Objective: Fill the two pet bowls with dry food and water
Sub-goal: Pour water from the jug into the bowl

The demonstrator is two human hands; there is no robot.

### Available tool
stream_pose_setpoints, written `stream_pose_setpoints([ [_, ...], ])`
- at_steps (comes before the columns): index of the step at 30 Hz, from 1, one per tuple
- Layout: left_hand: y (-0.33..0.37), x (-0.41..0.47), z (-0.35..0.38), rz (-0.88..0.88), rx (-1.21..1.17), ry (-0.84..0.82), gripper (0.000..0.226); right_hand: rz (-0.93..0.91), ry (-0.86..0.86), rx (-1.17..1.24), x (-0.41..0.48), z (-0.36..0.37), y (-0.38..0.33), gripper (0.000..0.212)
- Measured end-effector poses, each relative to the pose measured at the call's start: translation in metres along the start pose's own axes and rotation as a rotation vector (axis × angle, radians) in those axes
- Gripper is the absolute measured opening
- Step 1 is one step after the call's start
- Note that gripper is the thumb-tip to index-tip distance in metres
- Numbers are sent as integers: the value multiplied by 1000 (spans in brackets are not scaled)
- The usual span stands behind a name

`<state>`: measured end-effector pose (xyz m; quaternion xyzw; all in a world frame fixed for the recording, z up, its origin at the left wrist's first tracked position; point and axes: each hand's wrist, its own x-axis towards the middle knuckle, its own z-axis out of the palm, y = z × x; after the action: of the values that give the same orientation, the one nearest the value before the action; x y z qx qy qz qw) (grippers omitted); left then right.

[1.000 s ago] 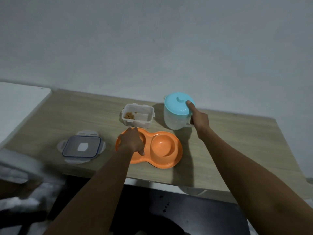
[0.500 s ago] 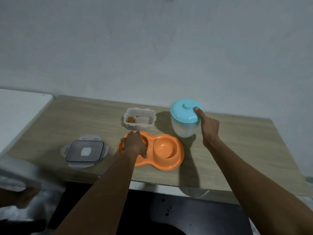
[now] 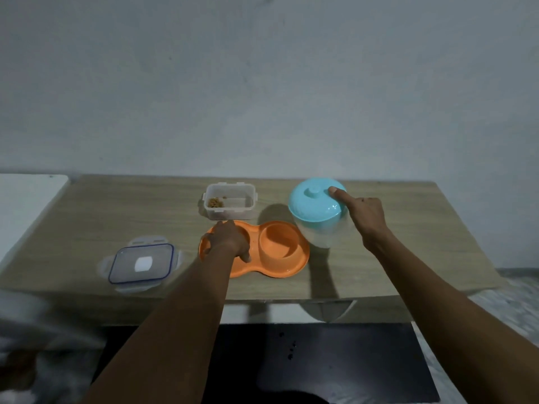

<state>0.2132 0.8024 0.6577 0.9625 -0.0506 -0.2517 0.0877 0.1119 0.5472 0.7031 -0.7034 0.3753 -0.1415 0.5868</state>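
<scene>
An orange double pet bowl [image 3: 291, 266] sits near the front edge of the wooden table [image 3: 116, 214]. My left hand [image 3: 227, 240] lies over its left bowl, fingers curled down round the rim, and hides the inside. The right bowl [image 3: 277, 243] looks empty. My right hand [image 3: 364, 214] grips a translucent water jug [image 3: 320, 234] with a light blue lid [image 3: 312, 205], one finger pressing on the lid. The jug leans left, just right of the right bowl. A clear food container [image 3: 230, 201] with a little dry food stands behind the bowls.
The container's flat lid [image 3: 141, 262] lies on the table to the left of the bowls. A white surface [image 3: 26, 205] adjoins the table on the left. A grey wall rises behind. Below the front edge lies a dark floor mat [image 3: 320, 360].
My right hand has brought the jug closer to the right bowl and tipped it to the left. My left hand has stayed on the left bowl.
</scene>
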Motion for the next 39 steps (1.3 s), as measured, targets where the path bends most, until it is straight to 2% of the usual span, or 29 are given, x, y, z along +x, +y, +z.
stream_pose_setpoints([
  [4,-1,-3,0,12,-1,6,95,-21,-26,-88,-7,-7,2,90],
  [7,-3,-3,0,11,-25,6,99,-42,-42,-149,-14,-11,1,67],
  [11,-3,-4,1,13,-32,14,101,-80,-38,-240,-17,-15,-1,60],
  [19,-2,-1,2,-1,-32,10,98,-106,-39,-398,-16,-14,-4,66],
  [25,-3,2,4,-11,-32,7,98,-100,-46,-427,-16,-9,-2,88],
  [39,-4,6,7,1,-32,17,103,-143,-70,-480,-18,-5,-7,76],
])
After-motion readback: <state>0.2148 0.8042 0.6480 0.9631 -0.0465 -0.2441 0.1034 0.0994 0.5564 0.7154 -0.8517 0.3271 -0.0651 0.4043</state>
